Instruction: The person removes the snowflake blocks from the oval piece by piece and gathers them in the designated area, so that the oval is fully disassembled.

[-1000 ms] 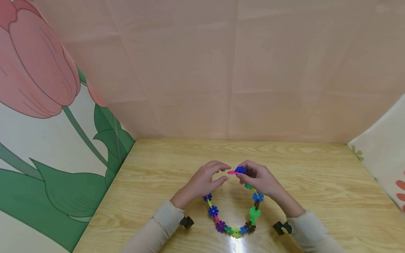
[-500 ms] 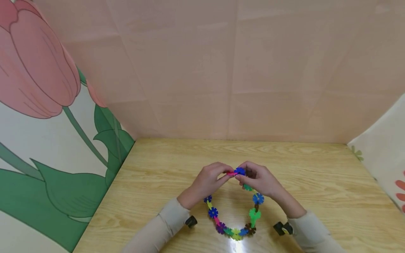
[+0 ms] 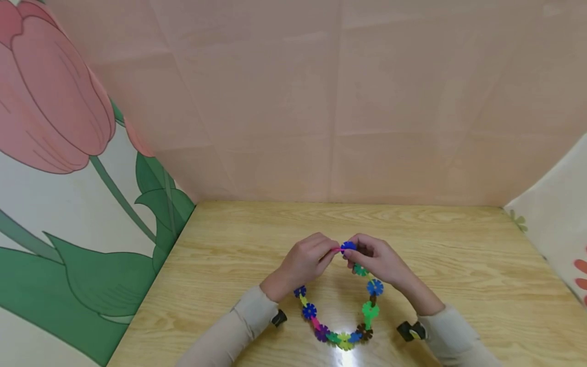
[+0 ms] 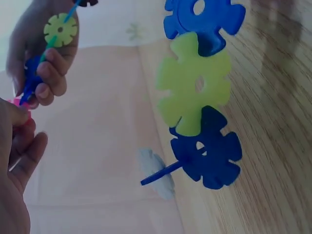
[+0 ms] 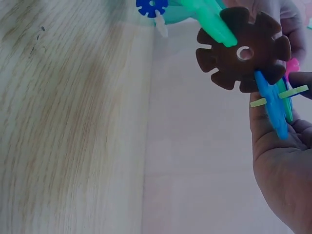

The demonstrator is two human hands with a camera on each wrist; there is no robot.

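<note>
My left hand (image 3: 308, 259) pinched the pink disc (image 3: 337, 250), my right hand (image 3: 378, 260) gripped the blue disc (image 3: 348, 247) touching it, and the multicoloured chain (image 3: 370, 310) curved nearer me, over the table (image 3: 238, 229).

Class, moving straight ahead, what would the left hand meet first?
The left hand, pinching a pink plastic piece, would probably meet the blue, flower-shaped plastic disc in the right hand; depth is unclear.
</note>
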